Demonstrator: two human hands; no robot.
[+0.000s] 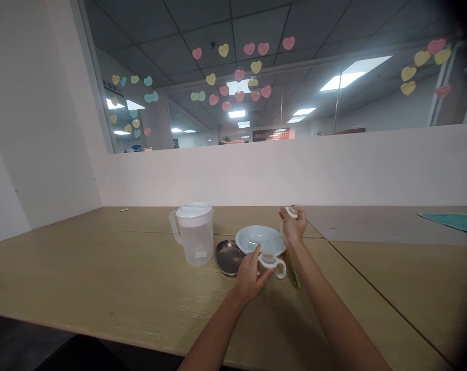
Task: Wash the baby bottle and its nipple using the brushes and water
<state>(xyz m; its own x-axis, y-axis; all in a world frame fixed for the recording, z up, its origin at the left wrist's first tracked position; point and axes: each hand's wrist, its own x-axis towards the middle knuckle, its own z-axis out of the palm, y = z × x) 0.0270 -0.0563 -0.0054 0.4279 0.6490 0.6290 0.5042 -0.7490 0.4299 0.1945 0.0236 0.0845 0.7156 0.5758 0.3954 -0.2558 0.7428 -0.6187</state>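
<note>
My left hand (249,278) grips a small clear bottle (268,258) with white side handles, its thumb and fingers around the near left side. The bottle stands upright on the table with its threaded mouth uncovered. Higher and to the right, my right hand (295,226) is closed on a white lid (292,212) with a clear top. A thin clear strip, perhaps a straw, runs from near that hand across a white bowl (259,230). Behind my left hand lies a round metal tray (229,258). The bowl's near edge is partly hidden by the bottle.
A lidded translucent pitcher (197,239) stands left of the tray. A green stick-like thing (296,275) lies under my right forearm. Teal cloth or paper (453,222) rests at the far right. The wall and window rise behind the table (82,278).
</note>
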